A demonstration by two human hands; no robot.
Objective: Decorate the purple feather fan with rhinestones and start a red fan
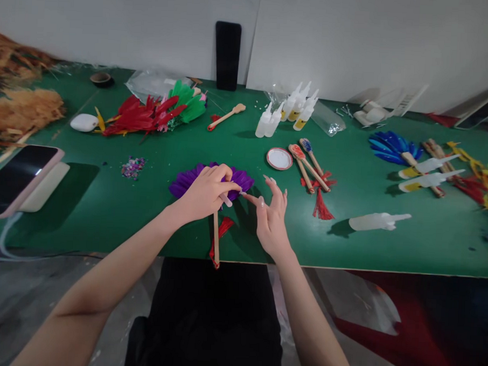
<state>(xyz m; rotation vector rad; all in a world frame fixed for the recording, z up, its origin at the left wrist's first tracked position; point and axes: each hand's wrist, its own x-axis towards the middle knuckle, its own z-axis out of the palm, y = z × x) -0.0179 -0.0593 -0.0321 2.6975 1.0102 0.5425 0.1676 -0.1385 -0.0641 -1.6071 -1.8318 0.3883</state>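
A purple feather fan (187, 181) with a wooden handle (216, 238) and a red tassel lies on the green table (105, 209) near its front edge. My left hand (206, 193) rests on the fan's middle with its fingers curled and pinched on the fan. My right hand (271, 216) hovers just to the right with its fingers spread, the forefinger pointing at the left hand's fingertips. What lies between the fingertips is too small to make out.
A white lid (279, 158), wooden sticks with red tassels (312, 178) and a lying glue bottle (377, 221) sit to the right. Upright glue bottles (287, 112) and red and green feather fans (150, 114) stand further back. A phone (15, 178) lies at left, blue and yellow fans (393, 146) at right.
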